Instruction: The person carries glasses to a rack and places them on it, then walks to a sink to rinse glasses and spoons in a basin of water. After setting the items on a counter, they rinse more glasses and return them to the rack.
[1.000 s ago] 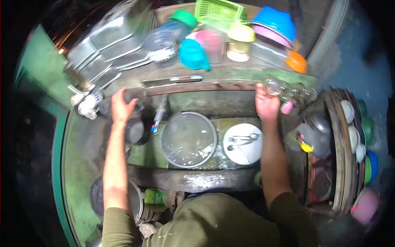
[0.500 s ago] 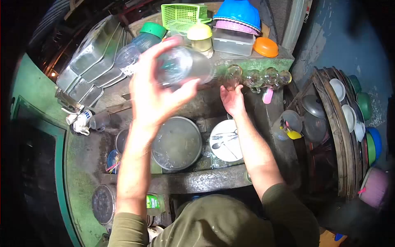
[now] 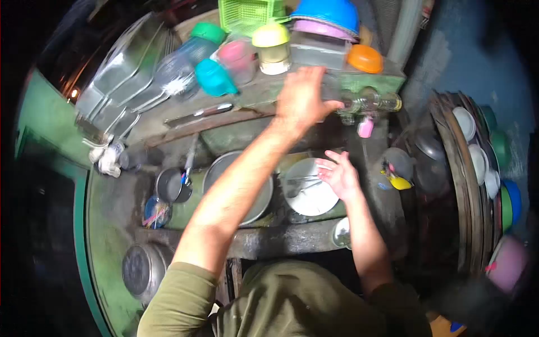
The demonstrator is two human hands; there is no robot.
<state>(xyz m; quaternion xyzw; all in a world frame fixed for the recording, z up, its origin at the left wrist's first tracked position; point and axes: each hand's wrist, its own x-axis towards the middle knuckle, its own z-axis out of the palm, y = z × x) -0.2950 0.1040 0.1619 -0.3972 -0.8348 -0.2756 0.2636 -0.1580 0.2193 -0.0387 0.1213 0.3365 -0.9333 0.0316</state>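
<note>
Green-painted wet table (image 3: 112, 224), dim light, sink trough across its middle. You had your left hand (image 3: 303, 98) stretched to the back ledge (image 3: 247, 95), its grip closed around a clear tumbler (image 3: 335, 87). The tumbler was blurred and sat just beside the row of glasses (image 3: 373, 103) at the ledge's right end. Your right hand (image 3: 339, 175) hung over the trough with its grip wide, fingers spread, holding nothing, just above the white plate (image 3: 311, 205). Judgement: the glassware was nearly all up on the ledge, this tumbler being the last one seen off it. The trough items were not yet dealt with. Containers noted:
- The plate held cutlery (image 3: 302, 183), at least a fork and a spoon.
- The metal basin (image 3: 265, 199) beside it appeared to hold water, though your forearm hid most of it.
- The small dark pot (image 3: 168, 185) had a handle standing in it, contents unreadable.
- On the ledge, a teal cup (image 3: 214, 77) lay tipped.
- A yellow-lidded jar (image 3: 272, 49) stood shut.
- A blue bowl (image 3: 328, 12) sat inverted, so its contents could not be told.
</note>
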